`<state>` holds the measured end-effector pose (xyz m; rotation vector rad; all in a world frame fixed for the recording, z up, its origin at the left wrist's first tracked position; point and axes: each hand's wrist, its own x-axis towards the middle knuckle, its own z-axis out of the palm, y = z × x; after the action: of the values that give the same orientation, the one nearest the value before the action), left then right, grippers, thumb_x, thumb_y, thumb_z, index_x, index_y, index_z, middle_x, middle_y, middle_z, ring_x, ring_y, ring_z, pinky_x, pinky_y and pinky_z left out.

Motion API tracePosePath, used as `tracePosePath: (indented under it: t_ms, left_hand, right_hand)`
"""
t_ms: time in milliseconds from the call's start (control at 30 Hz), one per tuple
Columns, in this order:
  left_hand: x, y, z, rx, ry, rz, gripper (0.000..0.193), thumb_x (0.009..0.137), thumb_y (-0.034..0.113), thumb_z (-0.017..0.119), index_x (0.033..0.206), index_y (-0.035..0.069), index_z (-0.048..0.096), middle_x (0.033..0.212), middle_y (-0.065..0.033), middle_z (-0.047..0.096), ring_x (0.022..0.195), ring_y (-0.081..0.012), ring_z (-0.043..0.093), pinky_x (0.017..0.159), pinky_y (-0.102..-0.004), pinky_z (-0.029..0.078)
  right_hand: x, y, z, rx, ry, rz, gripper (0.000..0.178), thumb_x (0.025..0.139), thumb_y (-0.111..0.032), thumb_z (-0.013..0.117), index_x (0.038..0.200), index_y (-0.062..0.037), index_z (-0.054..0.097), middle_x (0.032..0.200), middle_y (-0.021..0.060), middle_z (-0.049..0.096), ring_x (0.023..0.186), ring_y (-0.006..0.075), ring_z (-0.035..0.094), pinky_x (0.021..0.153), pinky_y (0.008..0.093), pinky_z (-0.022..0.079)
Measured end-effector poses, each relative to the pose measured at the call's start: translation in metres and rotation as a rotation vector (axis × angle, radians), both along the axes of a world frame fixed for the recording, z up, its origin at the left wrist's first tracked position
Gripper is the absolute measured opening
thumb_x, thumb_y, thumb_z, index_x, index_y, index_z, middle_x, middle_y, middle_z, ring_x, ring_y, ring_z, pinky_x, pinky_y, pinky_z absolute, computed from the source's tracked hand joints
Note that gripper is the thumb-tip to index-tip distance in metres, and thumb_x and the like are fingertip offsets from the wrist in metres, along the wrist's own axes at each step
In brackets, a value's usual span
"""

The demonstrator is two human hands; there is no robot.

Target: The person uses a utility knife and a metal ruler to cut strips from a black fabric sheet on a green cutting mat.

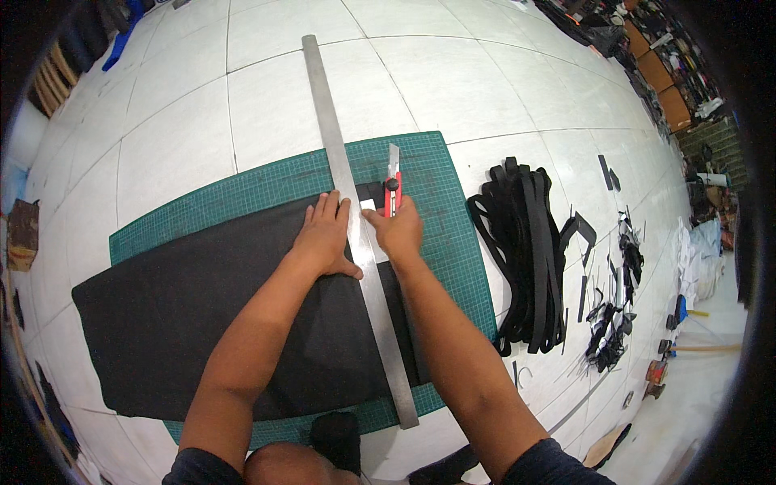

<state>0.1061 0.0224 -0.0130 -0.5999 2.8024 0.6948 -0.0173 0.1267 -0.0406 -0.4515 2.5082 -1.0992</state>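
Note:
A long metal ruler [323, 105] lies across folded black fabric [186, 307] near its right edge. My left hand [325, 238] rests on the fabric against the ruler's left side, fingers spread and thumb reaching toward the metal. Just right of the ruler, my right hand [399, 230] grips a red utility knife [393, 199], its blade out and pointing away from me. A small white piece [367, 207] shows beside the ruler, partly covered by it and by my right hand. Beneath the fabric is a green cutting mat [457, 242] with a grid.
Right of the mat lies a bundle of black straps [533, 259]. Farther right are black scraps [610, 327] on the white tiled floor [283, 113]. Packed shelves [663, 73] stand at the far right. My knee [283, 465] is at the lower edge.

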Motion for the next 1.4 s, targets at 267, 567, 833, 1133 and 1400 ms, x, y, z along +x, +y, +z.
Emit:
tracePosePath:
  t_ms: [267, 567, 833, 1133, 1400]
  left_hand:
    - [-0.002, -0.001, 0.002, -0.041, -0.095, -0.019, 0.143, 0.047, 0.051, 0.096, 0.153, -0.005, 0.020, 0.159, -0.0277, 0.020, 0.150, -0.0451, 0.016, 0.120, -0.0571, 0.024]
    - [-0.003, -0.008, -0.003, -0.113, -0.138, -0.050, 0.143, 0.050, 0.055, 0.094, 0.155, -0.005, 0.018, 0.161, -0.0294, 0.015, 0.151, -0.0452, 0.014, 0.121, -0.0563, 0.020]
    - [-0.003, -0.012, -0.019, -0.228, -0.076, -0.100, 0.143, 0.049, 0.064, 0.091, 0.155, -0.004, 0.022, 0.160, -0.0296, 0.019, 0.150, -0.0446, 0.018, 0.122, -0.0486, 0.025]
    - [0.000, -0.009, -0.021, -0.216, -0.055, -0.092, 0.142, 0.049, 0.064, 0.090, 0.154, -0.004, 0.024, 0.160, -0.0276, 0.022, 0.150, -0.0423, 0.020, 0.123, -0.0459, 0.025]
    - [-0.001, -0.011, -0.023, -0.212, -0.060, -0.091, 0.142, 0.049, 0.063, 0.091, 0.154, -0.004, 0.024, 0.160, -0.0271, 0.021, 0.150, -0.0409, 0.020, 0.123, -0.0458, 0.024]
  right_hand:
    - [0.012, 0.006, 0.025, 0.041, 0.095, 0.039, 0.054, 0.073, -0.027, 0.086, 0.108, -0.0022, 0.054, 0.095, 0.0201, 0.070, 0.087, 0.0411, 0.069, 0.079, 0.0493, 0.052]
    - [0.062, 0.207, 0.074, -0.304, -0.529, -0.124, 0.045, 0.080, -0.012, 0.085, 0.110, -0.0028, 0.053, 0.099, 0.0088, 0.067, 0.090, 0.0180, 0.066, 0.085, 0.0334, 0.053]
    - [0.152, 0.340, 0.037, -0.151, -0.570, -0.235, 0.041, 0.081, -0.016, 0.085, 0.105, -0.0021, 0.055, 0.095, 0.0085, 0.071, 0.082, 0.0138, 0.066, 0.076, 0.0289, 0.055]
    - [0.184, 0.334, 0.018, 0.010, -0.373, -0.160, 0.042, 0.082, -0.011, 0.083, 0.112, -0.0003, 0.056, 0.096, 0.0079, 0.072, 0.089, 0.0161, 0.069, 0.084, 0.0317, 0.055]
    - [0.181, 0.328, 0.015, -0.030, -0.375, -0.157, 0.038, 0.082, -0.012, 0.083, 0.108, -0.0013, 0.058, 0.095, 0.0085, 0.072, 0.089, 0.0167, 0.069, 0.085, 0.0329, 0.054]
